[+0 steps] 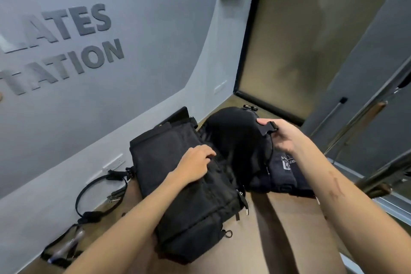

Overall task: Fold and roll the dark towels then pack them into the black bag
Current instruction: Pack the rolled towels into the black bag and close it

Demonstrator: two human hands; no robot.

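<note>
The black bag (178, 176) lies on the brown floor in front of me, its flap (235, 131) thrown back and up toward the right. My left hand (195, 162) rests on the bag's top edge with its fingertips curled over the rim of the opening. My right hand (280, 135) pinches the black buckle (270, 128) at the flap's edge and holds the flap up. A dark folded towel (287, 171) with a white printed logo lies on the floor under my right wrist, beside the bag. The bag's inside is too dark to read.
A grey wall (111, 73) with raised letters stands close on the left. The bag's black shoulder strap (93, 193) loops on the floor by the wall, with a small clear pouch (66, 247) near it. A glass door (367, 95) and metal rails (382, 173) stand at right.
</note>
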